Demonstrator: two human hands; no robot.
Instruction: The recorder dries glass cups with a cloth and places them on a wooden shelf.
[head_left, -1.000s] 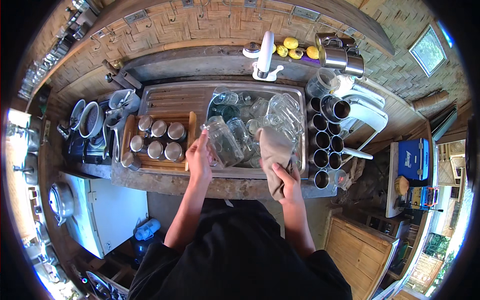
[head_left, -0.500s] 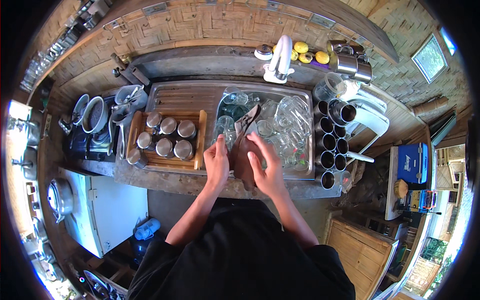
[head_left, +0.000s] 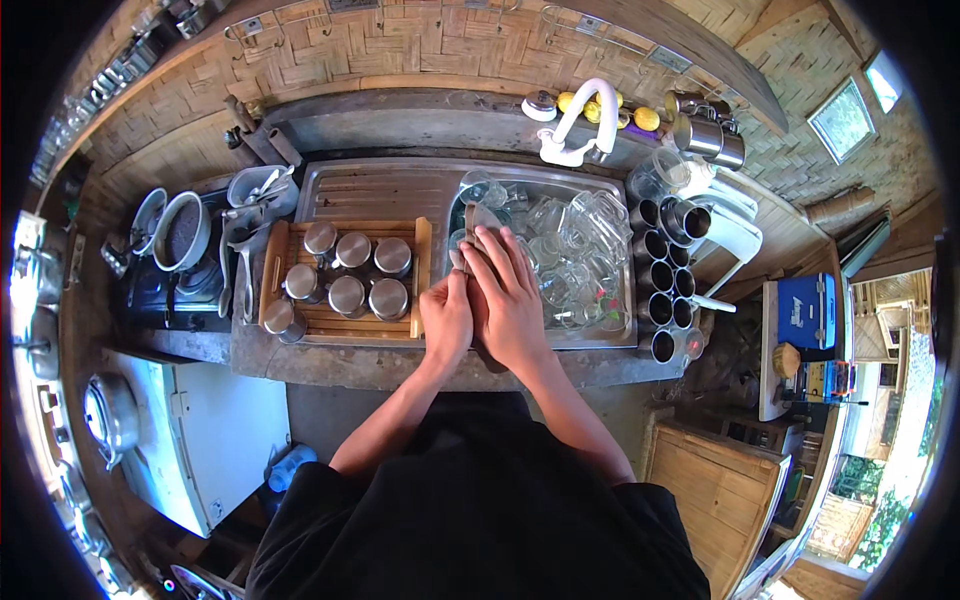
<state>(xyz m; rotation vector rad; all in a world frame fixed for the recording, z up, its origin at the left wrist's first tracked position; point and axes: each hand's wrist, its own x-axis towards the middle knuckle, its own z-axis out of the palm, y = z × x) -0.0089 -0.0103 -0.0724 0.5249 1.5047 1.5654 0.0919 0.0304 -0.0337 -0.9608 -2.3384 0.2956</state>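
Both my hands press together over the near edge of the sink [head_left: 630, 318], with a brown cloth [head_left: 482, 215] between them. My left hand [head_left: 447, 318] is closed on the cloth, thumb upward. My right hand [head_left: 510, 305] lies along the cloth with its fingers stretched and close together, holding it against the left. Whether anything is wrapped inside the cloth is hidden. Beyond my hands, many wet-looking clear glass mugs [head_left: 592, 225] lie jumbled in the basin. To the left, several steel cups [head_left: 347, 296] stand upside down on a slatted wooden tray [head_left: 424, 275].
A white faucet [head_left: 601, 115] arches behind the basin. Several dark-mouthed metal cups [head_left: 656, 277] stand in rows along the sink's right side. Pots and bowls [head_left: 184, 232] sit on a stove at the left. A ribbed steel drainboard [head_left: 375, 195] lies behind the tray.
My right hand has closed in from the right, its fingers now flattened over the cloth. The left hand has shifted slightly right and down. The whole view has turned a little.
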